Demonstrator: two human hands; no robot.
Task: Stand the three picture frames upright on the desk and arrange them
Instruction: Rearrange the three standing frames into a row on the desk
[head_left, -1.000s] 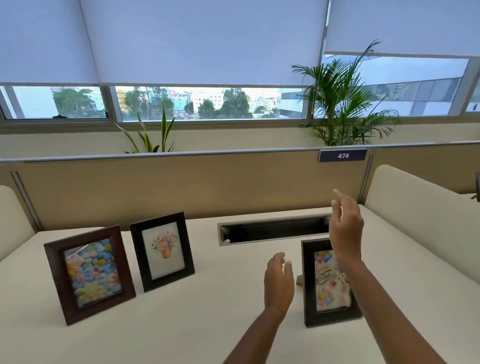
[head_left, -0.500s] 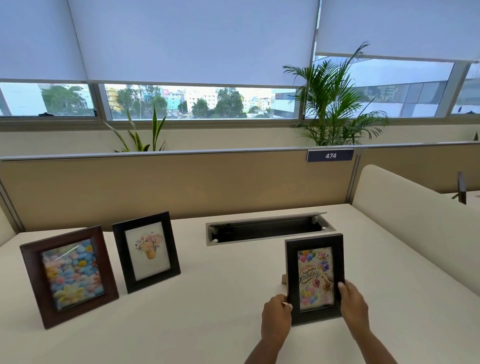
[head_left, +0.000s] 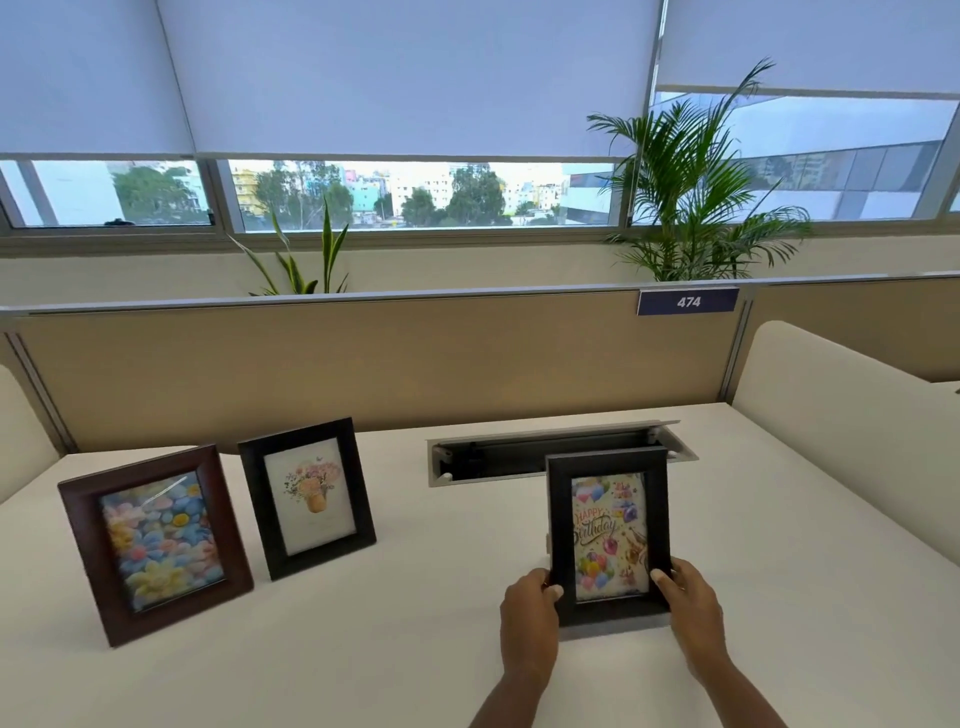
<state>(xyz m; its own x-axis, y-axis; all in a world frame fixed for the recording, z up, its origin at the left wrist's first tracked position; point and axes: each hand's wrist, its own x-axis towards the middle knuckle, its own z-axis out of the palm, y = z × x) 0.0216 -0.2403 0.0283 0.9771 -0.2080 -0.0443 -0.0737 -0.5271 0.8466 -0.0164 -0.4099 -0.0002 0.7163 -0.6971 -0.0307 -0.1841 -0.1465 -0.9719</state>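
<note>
Head view, left to right: the brown frame (head_left: 156, 543) and the flower-pot frame (head_left: 307, 498) stand upright side by side on the counter (head_left: 415, 649), leaning back, apparently on rear props. Well to their right, the birthday frame (head_left: 609, 538) stands between the hands, the left hand (head_left: 529, 616) and right hand (head_left: 688, 608) each pinching a lower side edge, probably to steady and square it.

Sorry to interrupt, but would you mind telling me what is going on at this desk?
A person is arranging picture frames on the desk. Both hands, left hand and right hand, grip the lower corners of the upright black birthday frame. The brown frame and the black flower frame stand upright to the left, untouched.
</note>
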